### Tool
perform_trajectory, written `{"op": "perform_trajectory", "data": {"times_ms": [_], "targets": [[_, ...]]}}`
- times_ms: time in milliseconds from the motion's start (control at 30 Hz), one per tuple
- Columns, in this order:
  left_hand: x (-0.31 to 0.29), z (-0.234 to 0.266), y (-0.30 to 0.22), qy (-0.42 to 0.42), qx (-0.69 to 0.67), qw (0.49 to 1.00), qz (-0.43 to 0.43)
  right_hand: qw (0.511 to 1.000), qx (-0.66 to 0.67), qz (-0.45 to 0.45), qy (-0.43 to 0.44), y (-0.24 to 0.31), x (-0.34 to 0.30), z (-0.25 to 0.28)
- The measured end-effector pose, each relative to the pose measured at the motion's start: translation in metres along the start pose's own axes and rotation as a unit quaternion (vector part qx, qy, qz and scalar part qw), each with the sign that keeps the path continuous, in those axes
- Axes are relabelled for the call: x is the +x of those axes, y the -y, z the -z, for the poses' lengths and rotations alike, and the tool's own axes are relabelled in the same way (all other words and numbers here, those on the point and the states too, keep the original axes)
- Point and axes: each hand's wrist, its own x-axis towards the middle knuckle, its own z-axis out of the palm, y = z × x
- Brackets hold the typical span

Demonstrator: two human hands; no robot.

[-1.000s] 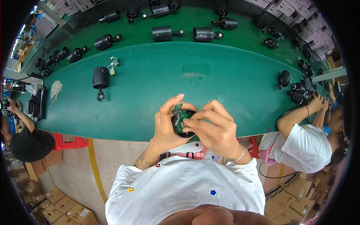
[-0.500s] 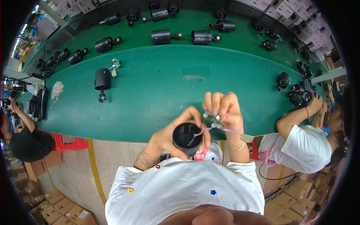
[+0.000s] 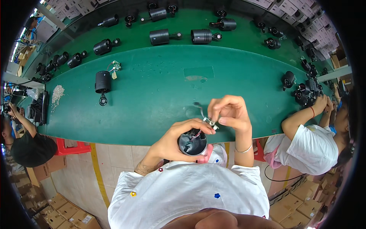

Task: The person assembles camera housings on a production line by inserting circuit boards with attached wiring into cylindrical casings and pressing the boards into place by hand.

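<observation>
My left hand is wrapped round a black cylindrical housing, its open end facing up. Wires run out of the housing to a small circuit board with white connectors. The board sits just beyond the housing's rim, at my left fingertips. My right hand is curled in a pinch at the board, index fingertip and thumb close together on its right side. A thin lead with a dark end sticks out from the board toward the far side. Inside the housing, details are partly hidden by glare.
A similar black housing with a wired board lies on the green table at left, near a pile of small pale pieces. Several more housings line the far shelf. A co-worker handles black parts at right; another person is at left.
The circuit board has moved nearer the housing and turned, now at my left fingertips. The pale tag that hung by my right wrist is out of sight. My left fingers have reached over the rim.
</observation>
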Motion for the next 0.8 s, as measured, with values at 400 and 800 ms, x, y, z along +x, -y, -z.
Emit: {"op": "perform_trajectory", "data": {"times_ms": [400,800], "targets": [[0.002,-0.01,-0.018,-0.062,0.212,0.972,0.074,0.975,-0.142,-0.085,-0.145,-0.003,-0.011,-0.008],[0.001,-0.016,-0.013,-0.19,0.224,0.939,0.176,0.855,-0.457,0.228,-0.093,-0.01,-0.011,-0.039]]}}
